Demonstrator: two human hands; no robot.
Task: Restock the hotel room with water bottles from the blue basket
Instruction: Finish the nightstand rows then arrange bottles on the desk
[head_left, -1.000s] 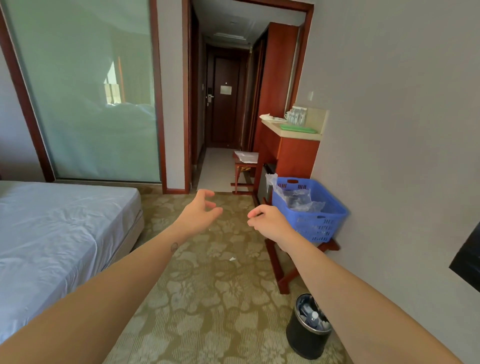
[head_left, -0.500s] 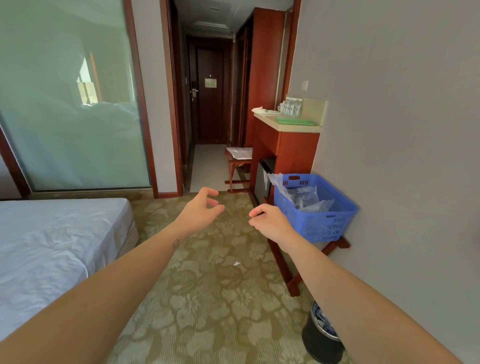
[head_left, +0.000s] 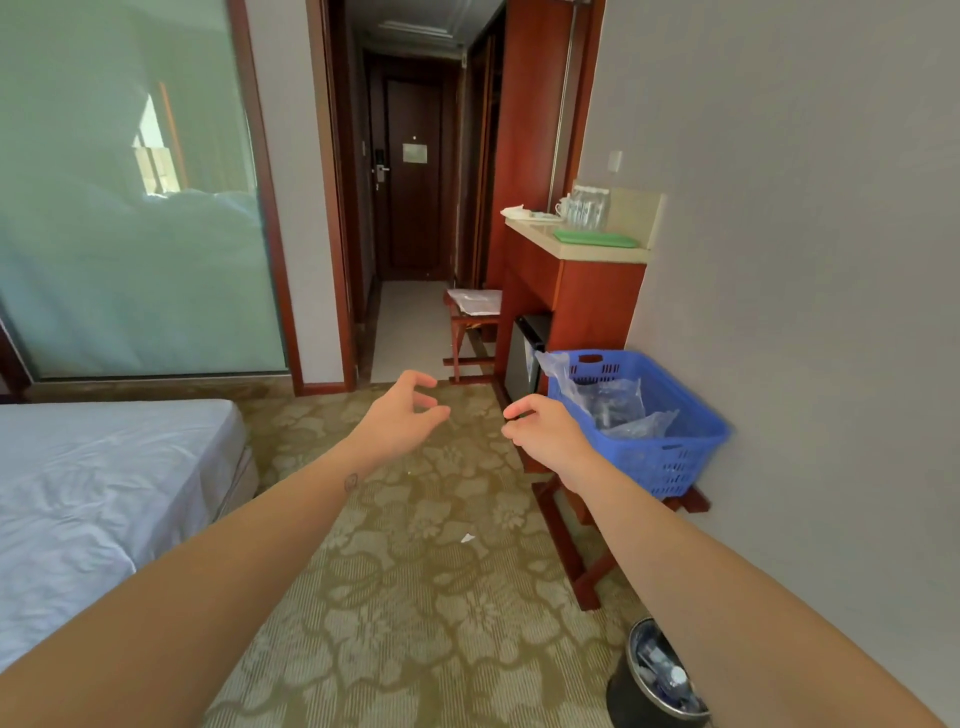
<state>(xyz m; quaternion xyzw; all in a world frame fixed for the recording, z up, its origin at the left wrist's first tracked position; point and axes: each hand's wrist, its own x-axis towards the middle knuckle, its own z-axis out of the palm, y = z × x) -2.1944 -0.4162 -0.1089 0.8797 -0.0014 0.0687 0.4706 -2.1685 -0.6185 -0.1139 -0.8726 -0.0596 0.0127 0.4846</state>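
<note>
The blue basket (head_left: 675, 457) stands on a low wooden rack (head_left: 566, 545) against the right wall. Inside it lies crumpled clear plastic wrap (head_left: 613, 400) with water bottles showing faintly through it. Further back, a pack of water bottles (head_left: 587, 207) stands on the counter (head_left: 571, 244). My left hand (head_left: 400, 415) is stretched out over the carpet, fingers loosely curled, holding nothing. My right hand (head_left: 545, 431) hangs just left of the basket's near rim, also loosely curled and empty.
A bed (head_left: 93, 493) with a white sheet fills the left side. A black waste bin (head_left: 654, 680) sits at the bottom right by the wall. A wooden stool (head_left: 472, 322) stands at the hallway entrance. A mini fridge (head_left: 527, 348) sits under the counter.
The view has moved forward and turned a little right; the basket and counter look nearer. Both hands stay outstretched and empty in much the same pose.
</note>
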